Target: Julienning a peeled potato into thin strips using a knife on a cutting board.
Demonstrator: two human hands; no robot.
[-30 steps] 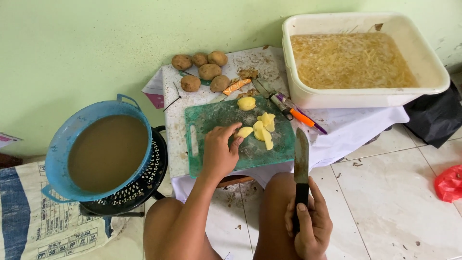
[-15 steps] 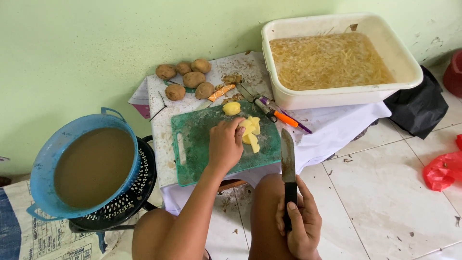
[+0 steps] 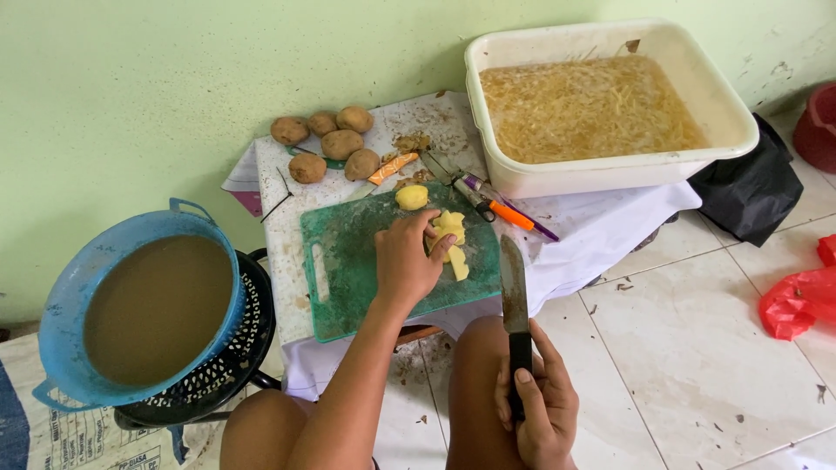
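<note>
My left hand (image 3: 407,261) rests on the green cutting board (image 3: 348,261), fingers gathered on a pile of yellow peeled potato slices (image 3: 451,237). A whole peeled potato (image 3: 412,198) lies at the board's far edge. My right hand (image 3: 538,407) grips the black handle of a large knife (image 3: 513,292), blade pointing away from me, held over my knee just right of the board. Several unpeeled brown potatoes (image 3: 326,144) sit at the back of the low white table (image 3: 279,235).
A white tub (image 3: 610,170) of shredded potato in water stands at the back right. A blue basin (image 3: 61,287) of murky water sits in a black basket at left. An orange peeler (image 3: 394,165) and orange-handled knives (image 3: 505,213) lie nearby. Red bags (image 3: 797,300) lie on the tiled floor.
My left hand has shifted a little on the potato slices, bunching them together. The knife in my right hand stays beside the board. The view has swung slightly.
</note>
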